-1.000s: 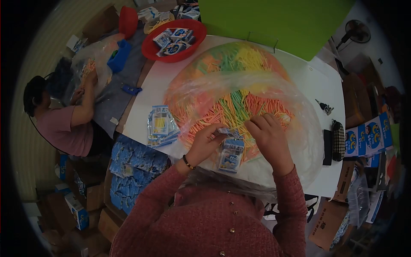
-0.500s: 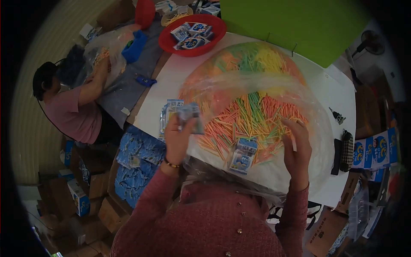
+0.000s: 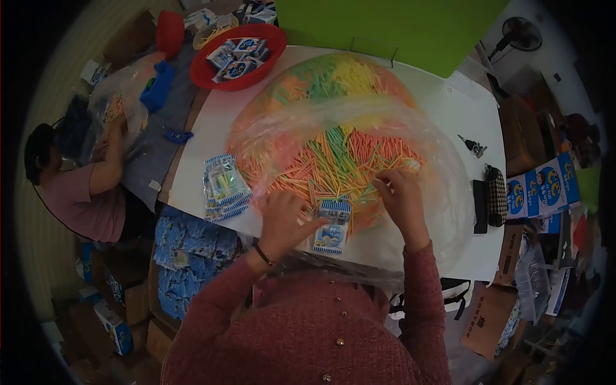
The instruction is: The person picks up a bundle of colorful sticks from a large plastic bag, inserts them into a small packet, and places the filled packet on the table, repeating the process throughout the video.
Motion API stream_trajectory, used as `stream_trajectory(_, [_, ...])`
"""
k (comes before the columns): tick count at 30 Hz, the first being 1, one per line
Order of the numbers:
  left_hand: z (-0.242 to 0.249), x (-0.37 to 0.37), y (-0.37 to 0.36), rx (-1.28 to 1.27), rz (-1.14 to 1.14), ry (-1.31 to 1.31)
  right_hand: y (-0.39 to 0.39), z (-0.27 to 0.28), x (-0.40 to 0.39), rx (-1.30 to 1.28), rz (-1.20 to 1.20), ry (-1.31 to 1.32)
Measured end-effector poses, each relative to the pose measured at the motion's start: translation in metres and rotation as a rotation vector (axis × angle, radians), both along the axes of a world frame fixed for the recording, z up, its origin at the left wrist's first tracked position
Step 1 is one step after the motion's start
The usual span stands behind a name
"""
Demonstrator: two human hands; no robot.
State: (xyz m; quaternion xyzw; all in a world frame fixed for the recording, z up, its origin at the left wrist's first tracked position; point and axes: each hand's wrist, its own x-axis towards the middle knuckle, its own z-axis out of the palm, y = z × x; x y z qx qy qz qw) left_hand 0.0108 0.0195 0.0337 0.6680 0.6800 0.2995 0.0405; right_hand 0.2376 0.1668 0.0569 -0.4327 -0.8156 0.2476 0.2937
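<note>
A loose heap of thin coloured sticks (image 3: 340, 154), pink, yellow, green and orange, lies in a large clear plastic bag (image 3: 443, 173) on the white table. My left hand (image 3: 282, 218) is open, fingers apart, with its thumb at the edge of a blue-and-white printed packet (image 3: 332, 228) lying in front of the heap. Over the right part of the sticks, my right hand (image 3: 404, 196) has its fingertips drawn together; whatever is between them is too small to make out. Left of the heap lies a small pile of similar packets (image 3: 224, 186), sticks showing through the top one.
A red basin (image 3: 273, 54) holding packets stands at the back left. Keys (image 3: 473, 146) and a checked pouch (image 3: 495, 196) lie on the right. A box of blue packets (image 3: 192, 256) is below the left edge. Another person (image 3: 90, 173) works at the far left.
The packet in my left hand has been let go onto the left pile, and that hand has moved to the front packet. My right fingers have drawn together. The whole view has shifted.
</note>
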Motion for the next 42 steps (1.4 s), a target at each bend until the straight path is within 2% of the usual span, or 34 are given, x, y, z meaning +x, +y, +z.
stream_trajectory(3, [-0.018,0.026,0.001,-0.122,-0.031,-0.046,0.013,-0.019,-0.031,0.067,0.026,0.002])
stream_trajectory(5, [-0.024,0.027,0.002,-0.165,-0.004,-0.093,0.019,-0.022,-0.047,0.163,0.055,-0.277])
stream_trajectory(8, [-0.033,0.026,0.003,-0.203,0.029,-0.174,0.020,-0.030,-0.068,0.199,0.104,-0.400])
stream_trajectory(11, [-0.036,0.019,0.002,-0.182,0.017,-0.188,0.016,-0.029,-0.086,0.062,0.073,-0.519])
stream_trajectory(13, [-0.034,0.018,0.002,-0.173,-0.015,-0.174,0.016,-0.039,-0.093,0.108,0.069,-0.513])
stream_trajectory(15, [-0.031,0.019,0.002,-0.006,-0.045,-0.041,0.018,-0.048,-0.089,0.157,0.052,-0.513])
stream_trajectory(18, [-0.012,0.025,0.003,-0.130,-0.037,-0.129,0.021,-0.046,-0.074,0.096,0.149,-0.470])
stream_trajectory(21, [-0.023,0.025,0.005,-0.103,-0.055,-0.114,0.022,-0.036,-0.058,0.071,0.181,-0.556])
stream_trajectory(23, [-0.030,0.018,0.007,-0.168,-0.070,-0.170,0.024,-0.041,-0.043,0.026,0.137,-0.292])
stream_trajectory(24, [-0.033,0.014,0.007,-0.241,-0.093,-0.223,0.025,-0.043,-0.035,0.032,0.139,-0.299])
stream_trajectory(26, [-0.039,0.011,0.007,-0.196,-0.101,-0.195,0.025,-0.047,-0.022,-0.168,0.170,0.076])
stream_trajectory(27, [-0.042,0.011,0.007,-0.158,-0.110,-0.161,0.020,-0.053,-0.020,-0.165,0.167,0.070])
stream_trajectory(29, [-0.029,0.015,0.006,-0.129,-0.116,-0.147,0.008,-0.067,-0.022,-0.566,0.106,0.839])
stream_trajectory(33, [-0.024,0.020,0.006,-0.125,-0.104,-0.092,0.006,-0.074,-0.019,-0.560,0.067,0.815])
stream_trajectory(35, [-0.026,0.018,0.006,-0.125,-0.114,-0.106,0.005,-0.060,-0.020,-0.286,0.072,0.460])
stream_trajectory(37, [-0.030,0.016,0.007,-0.116,-0.124,-0.120,0.007,-0.065,-0.019,-0.294,0.063,0.431])
stream_trajectory(42, [-0.028,0.016,0.002,0.054,-0.068,0.147,0.016,-0.057,-0.014,-0.386,-0.050,0.320])
